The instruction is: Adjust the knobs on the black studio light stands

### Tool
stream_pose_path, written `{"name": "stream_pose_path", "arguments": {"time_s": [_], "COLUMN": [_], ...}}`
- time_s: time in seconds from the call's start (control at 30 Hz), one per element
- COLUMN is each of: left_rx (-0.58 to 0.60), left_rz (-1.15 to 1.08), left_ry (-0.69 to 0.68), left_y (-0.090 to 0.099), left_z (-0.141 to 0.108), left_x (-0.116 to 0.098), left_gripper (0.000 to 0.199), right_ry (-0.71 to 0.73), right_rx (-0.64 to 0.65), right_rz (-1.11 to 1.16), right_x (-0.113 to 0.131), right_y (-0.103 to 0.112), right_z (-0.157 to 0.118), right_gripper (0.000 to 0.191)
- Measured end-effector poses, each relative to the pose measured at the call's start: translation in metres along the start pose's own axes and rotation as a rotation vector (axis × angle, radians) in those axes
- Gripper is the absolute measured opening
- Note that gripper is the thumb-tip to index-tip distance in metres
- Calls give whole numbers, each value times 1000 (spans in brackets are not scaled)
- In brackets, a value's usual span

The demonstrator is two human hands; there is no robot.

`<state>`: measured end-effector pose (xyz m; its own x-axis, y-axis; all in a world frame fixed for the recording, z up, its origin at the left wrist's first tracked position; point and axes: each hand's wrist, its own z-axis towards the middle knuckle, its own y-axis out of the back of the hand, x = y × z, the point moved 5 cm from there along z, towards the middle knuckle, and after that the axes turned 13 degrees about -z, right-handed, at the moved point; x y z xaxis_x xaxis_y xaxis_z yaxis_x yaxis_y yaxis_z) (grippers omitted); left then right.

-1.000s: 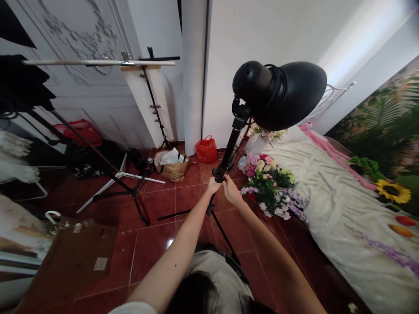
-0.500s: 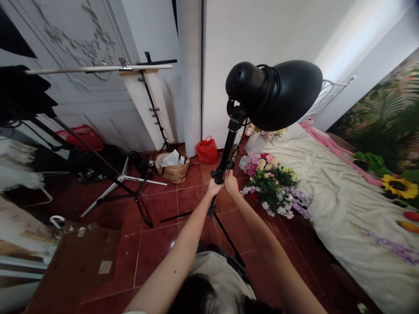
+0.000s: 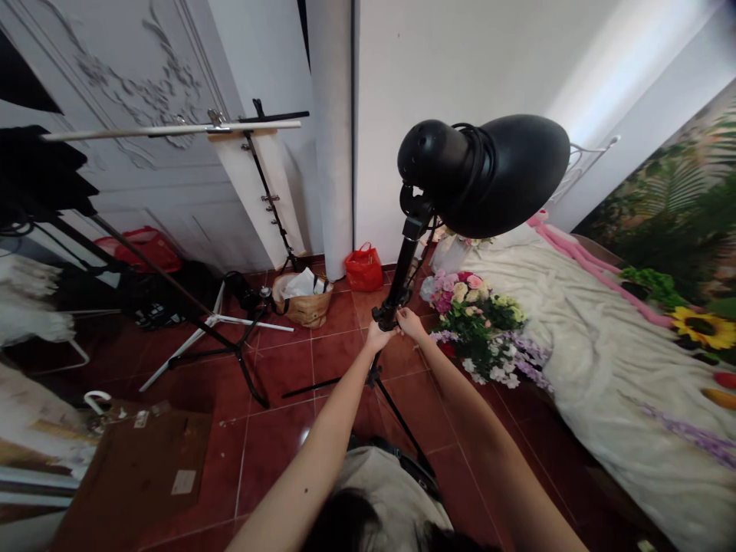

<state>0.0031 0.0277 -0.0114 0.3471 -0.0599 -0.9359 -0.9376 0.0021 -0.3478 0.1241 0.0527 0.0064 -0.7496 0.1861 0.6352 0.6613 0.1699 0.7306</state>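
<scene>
A black light stand (image 3: 396, 287) rises in front of me, its legs spread on the floor. On its top sits a black studio lamp (image 3: 506, 176), tilted to the right, with its cable coiled around the housing. My left hand (image 3: 380, 336) is wrapped around the pole just under a black collar. To the right of the pole is my right hand (image 3: 410, 323), its fingers pinched together close beside the collar. Whatever lies between those fingertips is too small to make out.
Artificial flowers (image 3: 477, 322) stand on the right beside a bed with a cream blanket (image 3: 598, 368). A woven basket (image 3: 307, 307) and a red bag (image 3: 363, 268) are by the wall. More stands (image 3: 238, 345) and a cardboard box (image 3: 149, 460) occupy the left.
My right hand has shifted slightly right, away from the pole, its fingers now more pinched. The left hand keeps its hold, and the whole view has shifted a little.
</scene>
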Motion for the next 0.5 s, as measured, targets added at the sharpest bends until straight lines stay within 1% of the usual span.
{"name": "stream_pose_path", "arguments": {"time_s": [0.1,0.2,0.3,0.37,0.5], "left_rx": [-9,4,4,-2,15], "left_rz": [77,81,77,79,180], "left_ry": [-10,-38,-52,-43,59], "left_y": [3,2,2,3,6], "left_z": [3,4,5,5,7], "left_x": [3,5,4,4,7], "left_gripper": [26,26,30,31,22], "right_ry": [-22,-57,-93,-112,-150], "right_rx": [-118,-214,-253,-257,-226], "right_rz": [184,372,385,367,294], "right_x": [-10,-14,-11,-7,-1], "right_y": [-2,-3,-2,1,8], "right_z": [-16,-24,-25,-23,-18], "right_gripper": [30,32,33,32,25]}}
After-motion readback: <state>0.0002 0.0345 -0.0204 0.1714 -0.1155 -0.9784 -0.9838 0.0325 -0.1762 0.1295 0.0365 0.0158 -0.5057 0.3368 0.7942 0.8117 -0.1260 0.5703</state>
